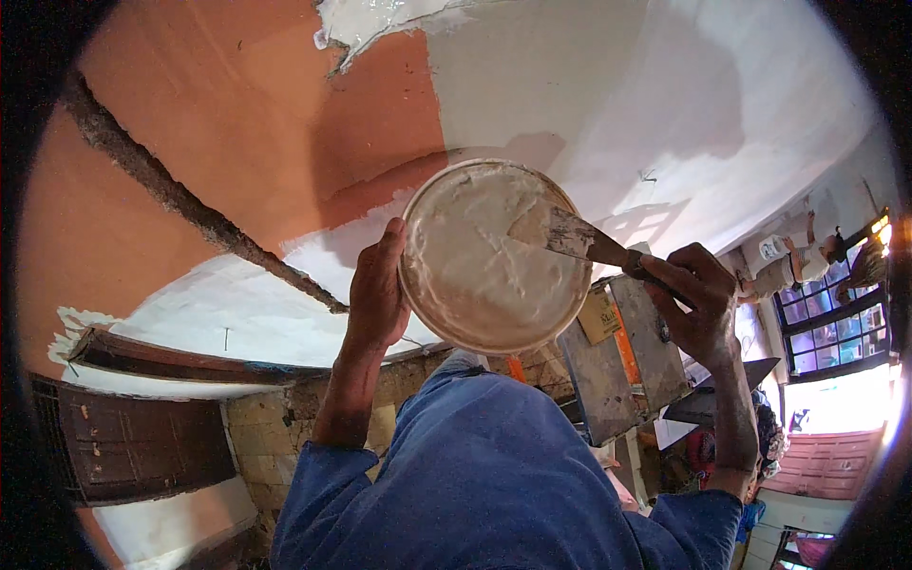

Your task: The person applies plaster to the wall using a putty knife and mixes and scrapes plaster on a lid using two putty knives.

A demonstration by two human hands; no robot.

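My left hand [377, 290] grips the left rim of a round pan [418, 313] filled with white plaster [484, 275], held up in front of me. My right hand [698, 299] holds the handle of a putty knife [575, 237]. Its flat metal blade rests in the plaster at the pan's upper right. Both forearms come out of blue sleeves at the lower edge of the picture.
Behind the pan is a wall, part orange [237, 123], part skimmed white [665, 104], with a rough groove [180, 195] cut across the orange. A dark wooden door [133, 446] is at lower left. A grey box [622, 366] and a barred window [836, 332] are on the right, and another person [793, 261] works at the far wall.
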